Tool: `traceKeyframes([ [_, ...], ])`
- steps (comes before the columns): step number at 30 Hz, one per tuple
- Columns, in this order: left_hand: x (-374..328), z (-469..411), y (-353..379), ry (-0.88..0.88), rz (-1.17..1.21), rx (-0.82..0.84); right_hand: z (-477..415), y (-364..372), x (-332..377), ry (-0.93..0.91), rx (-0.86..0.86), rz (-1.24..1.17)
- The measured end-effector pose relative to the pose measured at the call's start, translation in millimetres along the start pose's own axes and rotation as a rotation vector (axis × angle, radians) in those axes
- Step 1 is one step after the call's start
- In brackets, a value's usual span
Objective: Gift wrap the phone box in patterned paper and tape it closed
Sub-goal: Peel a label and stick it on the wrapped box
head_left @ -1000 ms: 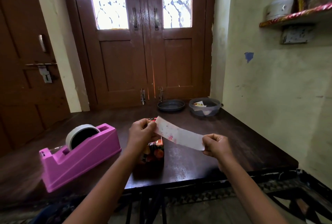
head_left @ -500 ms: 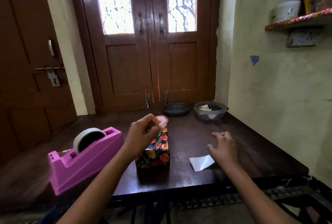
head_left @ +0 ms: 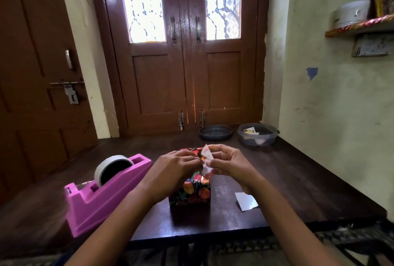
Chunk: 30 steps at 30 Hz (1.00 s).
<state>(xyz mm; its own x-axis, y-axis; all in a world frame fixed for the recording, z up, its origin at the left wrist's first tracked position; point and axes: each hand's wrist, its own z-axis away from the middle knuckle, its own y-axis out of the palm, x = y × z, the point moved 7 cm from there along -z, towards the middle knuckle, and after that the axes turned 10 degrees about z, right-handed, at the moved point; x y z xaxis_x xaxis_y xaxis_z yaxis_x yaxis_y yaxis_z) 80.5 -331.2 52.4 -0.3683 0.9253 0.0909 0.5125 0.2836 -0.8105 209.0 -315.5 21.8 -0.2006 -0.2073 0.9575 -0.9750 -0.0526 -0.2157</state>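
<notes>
The phone box (head_left: pixel 195 191), wrapped in dark paper with a red and orange fruit pattern, lies on the dark wooden table (head_left: pixel 298 180) in front of me. Above its top my left hand (head_left: pixel 177 169) and my right hand (head_left: pixel 228 164) meet, fingertips pinched together on a small pale scrap of paper (head_left: pixel 206 153) that sticks up between them. The far part of the box is hidden behind my hands. A pink tape dispenser (head_left: pixel 106 191) with a white roll stands to the left of the box.
A white paper offcut (head_left: pixel 246 200) lies on the table right of the box, near the front edge. At the back stand a dark round lid (head_left: pixel 215 132) and a clear bowl (head_left: pixel 257 136) with scraps. Wall close on the right, brown doors behind.
The long paper strip was torn. My right hand dropped one piece on the table, then rose to join my left hand on the remaining scrap above the box.
</notes>
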Motion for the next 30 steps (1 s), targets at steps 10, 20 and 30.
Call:
traceKeyframes([
  [10, 31, 8, -1, -0.179, -0.037, -0.005, -13, -19, -3, -0.059, -0.337, 0.15],
  [20, 92, 28, 19, -1.128, 0.903, -0.346, -28, -8, -18, 0.077, -0.328, -0.069],
  [30, 139, 12, 19, -1.182, 0.787, -0.464, -89, -8, -17, 0.122, -0.325, 0.007],
])
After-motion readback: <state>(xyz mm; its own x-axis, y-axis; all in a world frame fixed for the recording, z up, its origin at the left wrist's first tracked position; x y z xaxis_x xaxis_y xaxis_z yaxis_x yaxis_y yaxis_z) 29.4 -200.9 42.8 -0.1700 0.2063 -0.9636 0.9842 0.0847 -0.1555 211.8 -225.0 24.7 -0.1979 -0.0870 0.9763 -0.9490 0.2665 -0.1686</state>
